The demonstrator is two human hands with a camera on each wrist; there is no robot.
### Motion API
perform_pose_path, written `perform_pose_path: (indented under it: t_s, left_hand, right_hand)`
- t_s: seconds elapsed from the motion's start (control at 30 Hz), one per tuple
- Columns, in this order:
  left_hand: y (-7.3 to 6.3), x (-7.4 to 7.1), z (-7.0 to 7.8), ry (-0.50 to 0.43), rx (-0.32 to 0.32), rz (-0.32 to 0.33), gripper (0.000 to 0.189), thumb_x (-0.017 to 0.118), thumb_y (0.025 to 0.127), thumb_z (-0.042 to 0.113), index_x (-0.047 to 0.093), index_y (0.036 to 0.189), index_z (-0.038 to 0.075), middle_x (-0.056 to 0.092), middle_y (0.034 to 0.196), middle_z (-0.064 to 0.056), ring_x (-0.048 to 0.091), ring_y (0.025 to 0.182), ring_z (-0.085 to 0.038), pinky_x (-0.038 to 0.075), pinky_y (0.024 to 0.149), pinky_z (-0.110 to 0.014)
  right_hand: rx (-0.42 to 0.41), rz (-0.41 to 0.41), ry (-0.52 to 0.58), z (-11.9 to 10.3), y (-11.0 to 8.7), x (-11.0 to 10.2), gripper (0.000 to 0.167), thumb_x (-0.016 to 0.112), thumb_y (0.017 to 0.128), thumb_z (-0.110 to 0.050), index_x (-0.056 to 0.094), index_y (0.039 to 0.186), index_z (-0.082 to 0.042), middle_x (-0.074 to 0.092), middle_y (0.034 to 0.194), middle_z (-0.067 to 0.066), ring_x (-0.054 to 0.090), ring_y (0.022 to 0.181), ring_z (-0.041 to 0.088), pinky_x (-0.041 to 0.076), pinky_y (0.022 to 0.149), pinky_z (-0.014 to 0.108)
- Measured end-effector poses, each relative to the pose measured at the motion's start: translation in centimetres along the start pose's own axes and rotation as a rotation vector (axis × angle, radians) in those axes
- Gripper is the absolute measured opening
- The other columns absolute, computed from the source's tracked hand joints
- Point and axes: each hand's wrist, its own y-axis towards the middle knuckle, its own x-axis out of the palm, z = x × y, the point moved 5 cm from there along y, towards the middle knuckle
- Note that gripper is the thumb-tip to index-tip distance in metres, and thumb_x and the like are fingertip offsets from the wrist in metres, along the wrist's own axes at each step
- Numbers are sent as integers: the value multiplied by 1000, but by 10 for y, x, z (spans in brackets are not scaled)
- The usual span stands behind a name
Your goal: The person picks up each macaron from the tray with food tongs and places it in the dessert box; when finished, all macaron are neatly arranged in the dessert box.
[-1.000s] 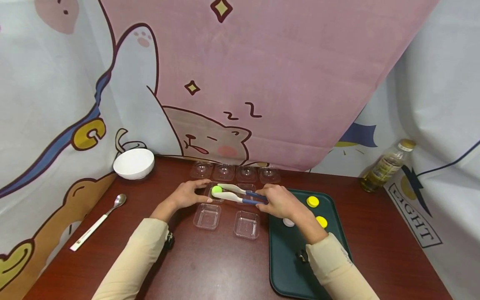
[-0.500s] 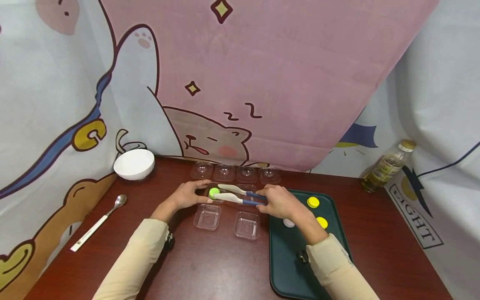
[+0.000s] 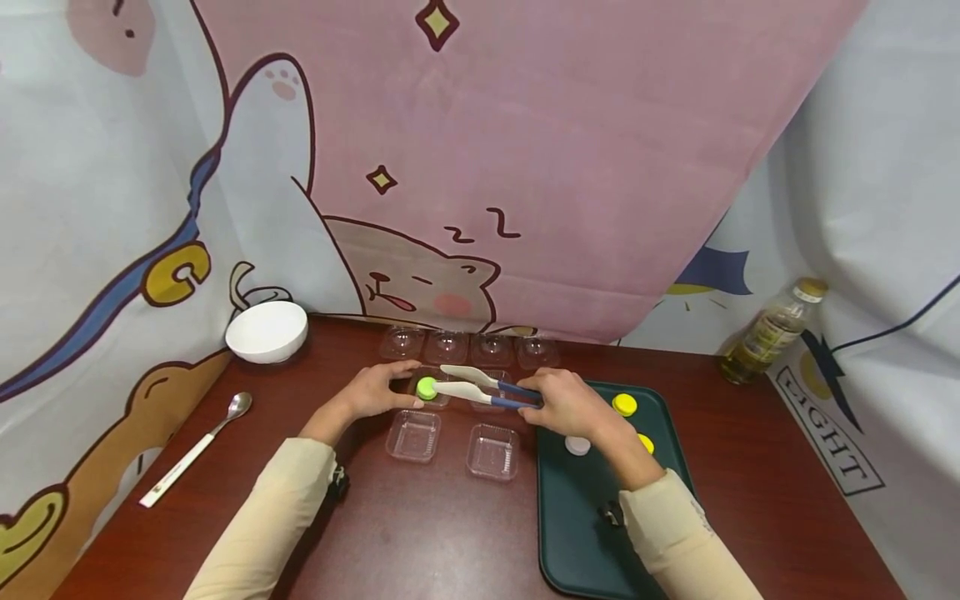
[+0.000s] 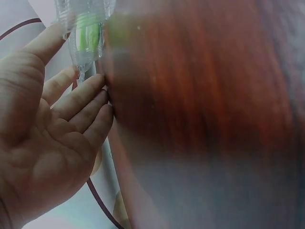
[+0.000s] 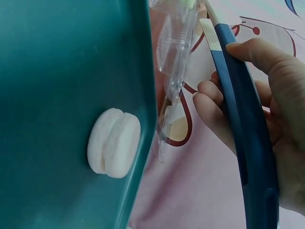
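Note:
A bright green macaron (image 3: 426, 388) lies in a clear plastic box (image 3: 441, 402) at the back middle of the table. My left hand (image 3: 370, 393) holds that box from its left side, thumb and fingers spread about it. In the left wrist view the green macaron (image 4: 88, 37) shows through the plastic. My right hand (image 3: 568, 405) grips blue-handled tongs (image 3: 465, 392) with cream tips. Those tips are apart; the nearer one ends beside the macaron's right edge, and whether it touches cannot be told. The right wrist view shows the blue handle (image 5: 245, 114) between thumb and fingers.
A dark green tray (image 3: 581, 533) on the right carries a white macaron (image 3: 577, 446) and yellow macarons (image 3: 624, 405). Clear boxes (image 3: 492, 452) stand in front, domed lids (image 3: 447, 347) behind. A white bowl (image 3: 267, 332), spoon (image 3: 197, 450) and oil bottle (image 3: 772, 333) are farther out.
The green macaron has come down from between the tong tips and settled in the box, slightly left. The tongs and right hand have drawn slightly right. My left hand stays put.

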Motion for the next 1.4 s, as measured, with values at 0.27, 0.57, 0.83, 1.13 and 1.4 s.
perform_pose_path:
  t_s: [0.27, 0.57, 0.83, 1.13, 1.4]
  left_hand:
    - [-1, -1, -2, 13, 9, 5, 80, 80, 85, 45, 47, 153, 17, 64, 140, -15, 51, 139, -39, 39, 116, -57]
    - [-4, -14, 17, 19, 62, 157, 71, 74, 89, 49, 53, 149, 18, 66, 136, -15, 61, 128, -37, 49, 106, -55]
    - [7, -10, 66, 159, 101, 164, 77, 73, 85, 59, 48, 152, 29, 60, 145, -10, 60, 130, -33, 52, 103, -53]
    - [20, 5, 93, 255, 122, 79, 86, 74, 83, 62, 43, 155, 27, 53, 153, -3, 53, 139, -29, 48, 109, -51]
    - [25, 19, 94, 339, 128, 81, 84, 76, 81, 61, 51, 151, 21, 59, 147, -9, 55, 135, -33, 44, 112, -51]
  right_hand:
    - [-7, 50, -1, 6, -6, -14, 39, 77, 88, -25, 73, 122, -8, 73, 103, 8, 54, 77, 10, 45, 62, 24]
    - [50, 103, -24, 25, -28, -36, 40, 76, 89, -28, 72, 124, -7, 72, 103, 5, 56, 77, 11, 47, 64, 27]
    - [110, 162, -40, 57, -62, -64, 42, 76, 90, -25, 71, 126, -5, 72, 105, 8, 57, 76, 12, 49, 66, 29]
    - [216, 172, -61, 89, -97, -81, 43, 75, 90, -24, 70, 127, -4, 72, 108, 12, 62, 85, 19, 56, 76, 42]
    - [274, 168, -66, 110, -126, -75, 42, 75, 90, -24, 70, 124, -1, 72, 106, 13, 61, 83, 19, 57, 75, 44]
